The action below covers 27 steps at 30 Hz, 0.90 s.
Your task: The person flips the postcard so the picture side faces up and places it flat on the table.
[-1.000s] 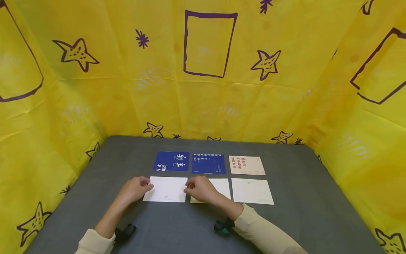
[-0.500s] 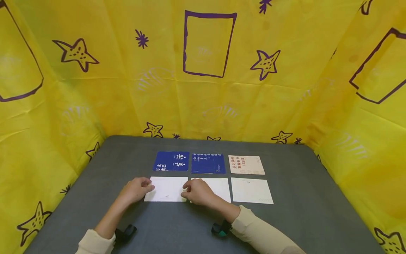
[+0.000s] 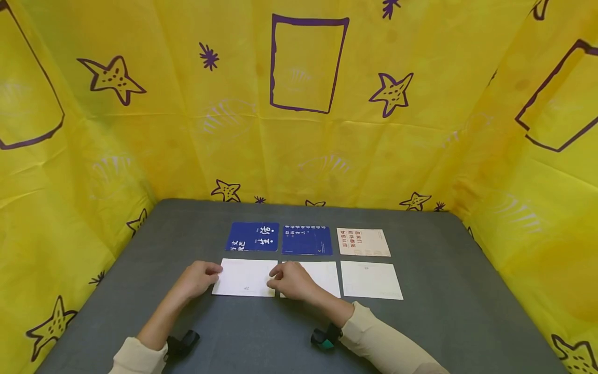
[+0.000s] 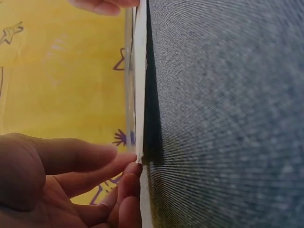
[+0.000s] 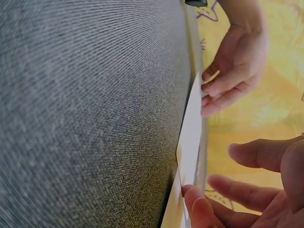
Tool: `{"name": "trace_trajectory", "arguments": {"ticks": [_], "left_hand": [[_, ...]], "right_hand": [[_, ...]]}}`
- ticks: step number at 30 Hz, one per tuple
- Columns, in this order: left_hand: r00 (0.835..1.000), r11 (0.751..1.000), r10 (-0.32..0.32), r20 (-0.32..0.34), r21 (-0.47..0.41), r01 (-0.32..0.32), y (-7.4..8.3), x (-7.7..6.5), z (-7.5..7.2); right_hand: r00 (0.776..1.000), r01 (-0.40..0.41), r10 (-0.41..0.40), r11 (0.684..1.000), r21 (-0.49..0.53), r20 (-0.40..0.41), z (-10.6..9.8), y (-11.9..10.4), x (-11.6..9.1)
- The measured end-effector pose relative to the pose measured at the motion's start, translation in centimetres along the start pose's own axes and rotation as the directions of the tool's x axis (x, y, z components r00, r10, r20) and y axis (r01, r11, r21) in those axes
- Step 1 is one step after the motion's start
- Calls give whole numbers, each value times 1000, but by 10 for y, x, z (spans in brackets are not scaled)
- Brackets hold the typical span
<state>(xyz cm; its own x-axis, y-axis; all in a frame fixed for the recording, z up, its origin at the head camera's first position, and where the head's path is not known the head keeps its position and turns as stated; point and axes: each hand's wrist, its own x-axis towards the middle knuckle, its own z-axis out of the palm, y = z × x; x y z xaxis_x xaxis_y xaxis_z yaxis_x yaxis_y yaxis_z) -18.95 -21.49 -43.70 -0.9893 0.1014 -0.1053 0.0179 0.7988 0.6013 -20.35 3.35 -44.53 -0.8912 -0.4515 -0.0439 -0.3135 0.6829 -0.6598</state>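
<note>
A white card (image 3: pixel 245 278) lies front left on the grey table (image 3: pixel 420 322). My left hand (image 3: pixel 216 270) has its fingertips at the card's left edge. My right hand (image 3: pixel 273 278) touches the right edge and partly covers the middle white card (image 3: pixel 322 272). In the left wrist view the fingertips (image 4: pixel 135 168) meet the thin card edge (image 4: pixel 140 71) and the thumb hovers just off it. The right wrist view shows my right hand (image 5: pixel 209 171) with fingers at the card (image 5: pixel 190 137), thumb apart, and the left hand (image 5: pixel 232 61) at the far edge.
Behind the white row lie two blue cards (image 3: pixel 253 237) (image 3: pixel 307 240) and a beige card (image 3: pixel 363 242), all with printed characters. A third white card (image 3: pixel 370 280) lies front right. Yellow cloth with purple stars (image 3: pixel 112 78) walls in the table on three sides.
My right hand has slid slightly left along the card's right edge. The card has shifted a touch. The left hand has stayed at the left edge.
</note>
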Motion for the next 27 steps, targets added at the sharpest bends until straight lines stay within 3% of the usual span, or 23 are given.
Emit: {"name": "trace_trajectory", "arguments": {"ticks": [3, 11, 20, 27], "left_hand": [[1000, 999, 12, -4, -32, -12, -3, 0, 1], [999, 984, -36, -10, -175, 33, -10, 4, 2], [995, 976, -53, -80, -217, 34, -10, 7, 4], [998, 976, -25, -50, -215, 14, -12, 8, 1]], "right_hand": [[1000, -8, 8, 1000, -2, 2, 0, 0, 0], [1000, -14, 14, 1000, 1, 0, 0, -1, 0], [1000, -13, 13, 1000, 6, -7, 1, 0, 0], [1000, -2, 2, 1000, -4, -11, 0, 1, 0]]}}
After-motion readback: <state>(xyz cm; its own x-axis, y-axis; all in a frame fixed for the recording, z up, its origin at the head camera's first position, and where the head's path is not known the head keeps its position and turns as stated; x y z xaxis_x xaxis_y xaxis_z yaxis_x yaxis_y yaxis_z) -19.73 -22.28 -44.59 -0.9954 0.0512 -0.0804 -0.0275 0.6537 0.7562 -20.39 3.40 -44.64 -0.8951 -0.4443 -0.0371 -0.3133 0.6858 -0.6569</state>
